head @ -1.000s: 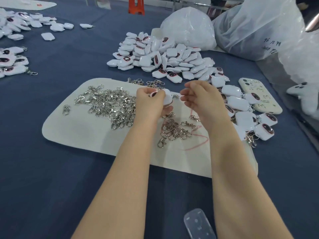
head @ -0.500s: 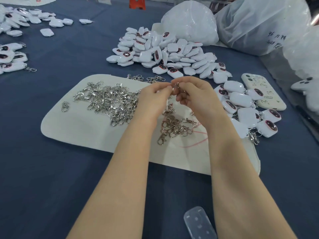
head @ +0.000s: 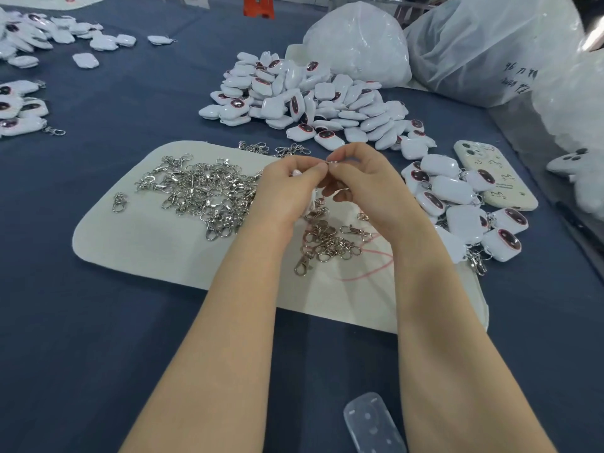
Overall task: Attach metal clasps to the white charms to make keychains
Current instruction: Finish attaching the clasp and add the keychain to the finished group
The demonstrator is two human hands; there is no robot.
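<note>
Above a white felt mat (head: 137, 243), my left hand (head: 287, 188) and my right hand (head: 362, 184) meet fingertip to fingertip. My left hand holds a white charm (head: 310, 204), mostly hidden under its fingers. My right hand pinches a small metal clasp (head: 332, 163) at the tips of thumb and forefinger, touching my left fingertips. A pile of loose silver clasps (head: 202, 191) lies on the mat to the left, and a smaller bunch of clasps (head: 327, 243) sits under my hands. A heap of white charms (head: 304, 96) lies beyond the mat.
Charms with clasps on them (head: 457, 204) are piled at the right beside a phone (head: 493, 174). More charms (head: 19, 109) lie at the far left. White plastic bags (head: 362, 44) stand at the back. A clear plastic case (head: 372, 423) lies near the front edge.
My hands came together from a small gap and now touch at the fingertips. The charm sank deeper into my left hand and the clasp sits between both hands' fingertips.
</note>
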